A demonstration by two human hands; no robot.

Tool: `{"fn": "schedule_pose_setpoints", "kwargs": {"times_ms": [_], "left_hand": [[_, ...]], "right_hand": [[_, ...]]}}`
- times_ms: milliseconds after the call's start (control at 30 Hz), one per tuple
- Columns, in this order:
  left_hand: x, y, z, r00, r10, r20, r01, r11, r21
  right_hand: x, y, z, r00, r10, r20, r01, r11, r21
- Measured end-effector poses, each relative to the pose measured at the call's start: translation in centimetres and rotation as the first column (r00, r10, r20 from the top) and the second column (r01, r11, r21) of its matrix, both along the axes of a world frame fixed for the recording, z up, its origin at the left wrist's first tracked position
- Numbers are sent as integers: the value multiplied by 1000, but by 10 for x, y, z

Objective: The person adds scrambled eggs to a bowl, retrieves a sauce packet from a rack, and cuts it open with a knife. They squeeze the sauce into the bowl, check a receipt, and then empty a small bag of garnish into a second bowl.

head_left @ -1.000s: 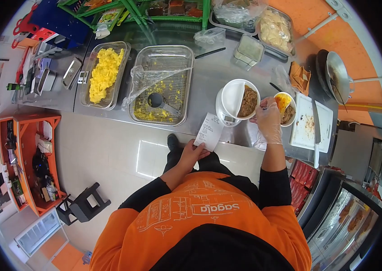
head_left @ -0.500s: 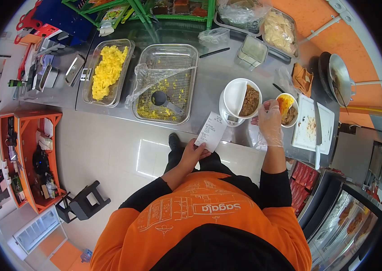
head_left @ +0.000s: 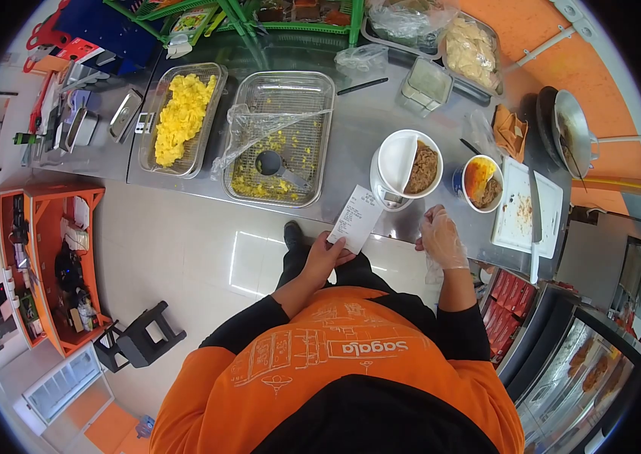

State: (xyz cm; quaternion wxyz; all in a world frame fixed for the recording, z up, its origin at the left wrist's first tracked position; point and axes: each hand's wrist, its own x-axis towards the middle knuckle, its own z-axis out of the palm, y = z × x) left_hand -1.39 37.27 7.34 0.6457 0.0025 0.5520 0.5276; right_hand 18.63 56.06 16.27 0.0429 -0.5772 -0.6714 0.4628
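My left hand (head_left: 325,259) grips a printed paper receipt (head_left: 357,218) by its lower end, near the counter's front edge. In a clear plastic glove, my right hand (head_left: 441,236) is closed; whether its curled fingers hold anything is hidden. Just beyond it is a paper cup (head_left: 482,184) with brown minced food and a yellow-orange piece inside. Left of that cup, a larger white bowl (head_left: 394,165) with a divider and brown minced food in one half rests on a small white scale (head_left: 389,198).
A knife (head_left: 536,208) lies on a white cutting board (head_left: 513,219) at the right. Leftward are a wire-lined tray (head_left: 325,144) with a scoop (head_left: 269,162) and a tray of yellow food (head_left: 184,121). Behind stand a clear container (head_left: 425,85), bags and green racks.
My right hand has drawn back from the paper cup toward me, to the counter's front edge. The cup's contents now show. My left hand still holds the receipt.
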Motion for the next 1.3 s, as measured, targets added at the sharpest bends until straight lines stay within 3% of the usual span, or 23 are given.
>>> {"fn": "schedule_pose_setpoints", "kwargs": {"times_ms": [67,100,133,167,200,233,367,400,433,467,500,533,667,767,833,967,1033,1067,1133,1200,1300], "left_hand": [[0,-1,-2,1000,6,22,-6,1000,-6],[1,0,-2,1000,3,21,-3,1000,-7],[1,0,-2,1000,2,14,-2,1000,-13],[1,0,-2,1000,2,7,-2,1000,-19],[1,0,-3,1000,0,7,1,1000,-18],[1,0,-5,1000,0,5,0,1000,-27],[1,1,-5,1000,3,3,-3,999,-35],[1,2,-5,1000,1,2,-1,999,-36],[2,2,-5,1000,16,-1,-16,999,-37],[2,2,-4,1000,31,-5,-31,999,-39],[2,2,-4,1000,29,-8,-30,999,-39],[1,2,-3,1000,11,-8,-11,999,-44],[1,0,-8,1000,-4,7,4,1000,-26],[0,-1,-11,1000,-11,12,12,1000,-18],[0,-1,-9,1000,-11,14,12,1000,-20],[-2,0,3,1000,13,-16,-13,1000,-21],[-8,0,17,1000,5,-15,-5,1000,-13],[-11,-1,24,1000,-3,-11,3,1000,-9],[-17,-6,38,1000,-9,-11,9,999,31],[-21,-10,56,1000,-9,-14,10,997,75],[-23,-14,96,996,-66,-57,70,995,74]], "right_hand": [[11,-2,-18,997,77,-3,-76,996,44],[13,-1,-22,961,272,50,-276,926,257],[14,-1,-25,887,439,144,-455,773,442],[17,-1,-27,888,437,144,-453,774,442],[-1,-3,4,970,232,74,-242,951,193],[-10,-3,20,998,2,65,3,997,-83],[4,-3,-4,997,7,72,-1,996,-91],[22,-2,-34,972,220,81,-229,964,134],[23,-3,-38,900,414,137,-435,832,344],[25,-3,-42,901,413,135,-434,833,343],[13,-4,-23,966,244,82,-254,955,151],[5,-4,-11,996,59,68,-56,997,-56],[5,-4,-9,994,61,88,-55,996,-71],[9,-4,-17,988,141,63,-144,988,49],[-1,-4,6,998,52,35,-48,993,-104],[1,-4,3,998,60,0,-59,981,-187],[-4,-4,3,983,9,-185,-106,846,-523],[-9,-7,5,981,10,-192,-110,848,-518],[-29,-20,16,944,-152,-293,-90,735,-672],[-45,-28,28,934,-148,-325,-123,720,-683],[-64,-34,43,849,-222,-479,-130,791,-598]]}}
